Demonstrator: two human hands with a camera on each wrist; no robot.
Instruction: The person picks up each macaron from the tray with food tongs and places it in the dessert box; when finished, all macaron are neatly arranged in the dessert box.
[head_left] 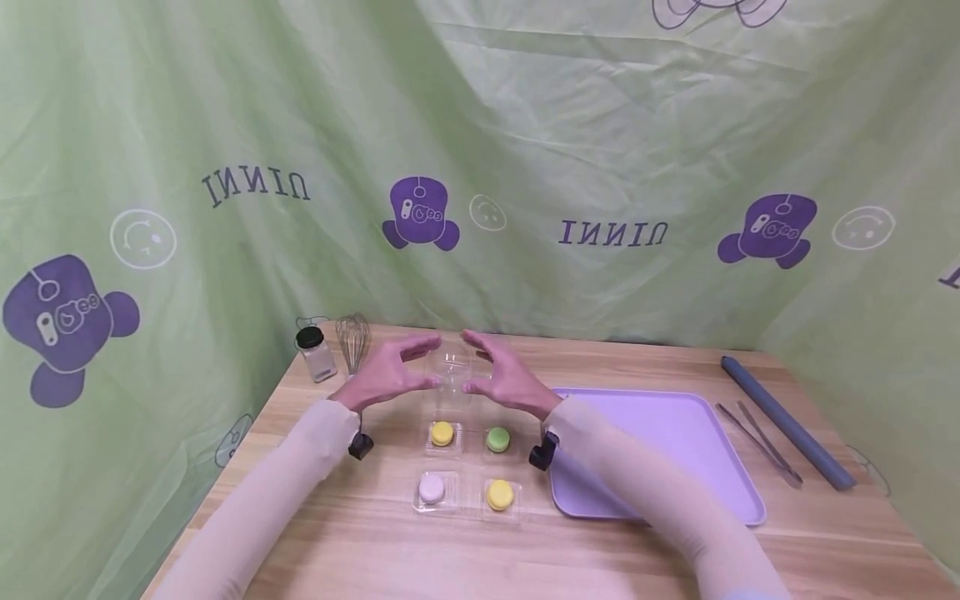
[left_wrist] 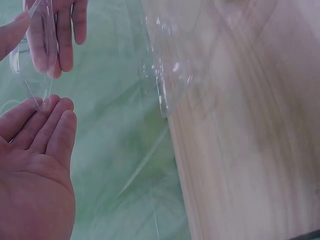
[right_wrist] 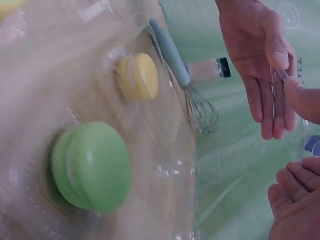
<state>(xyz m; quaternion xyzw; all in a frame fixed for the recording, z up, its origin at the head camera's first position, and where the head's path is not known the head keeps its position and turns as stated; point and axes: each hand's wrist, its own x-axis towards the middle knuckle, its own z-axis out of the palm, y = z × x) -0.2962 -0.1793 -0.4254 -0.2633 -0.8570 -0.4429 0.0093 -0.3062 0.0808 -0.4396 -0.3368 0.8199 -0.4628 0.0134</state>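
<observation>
In the head view my left hand (head_left: 386,369) and right hand (head_left: 513,379) face each other above the back of the table. Between them is a thin clear plastic box (head_left: 452,367), its edges pinched by thumbs and fingers. Its exact shape is hard to make out because it is see-through. Nearer the front, a yellow macaron (head_left: 442,433), a green macaron (head_left: 498,439), a pale pink macaron (head_left: 431,488) and a second yellow macaron (head_left: 499,495) each sit in clear plastic packaging on the table.
A lilac tray (head_left: 675,433) lies right of the macarons, partly under my right forearm. Beyond it are metal tongs (head_left: 761,443) and a blue-grey rod (head_left: 786,422). At the back left stand a black-lidded jar (head_left: 318,358) and a whisk (head_left: 352,337). A green curtain (head_left: 525,275) hangs behind.
</observation>
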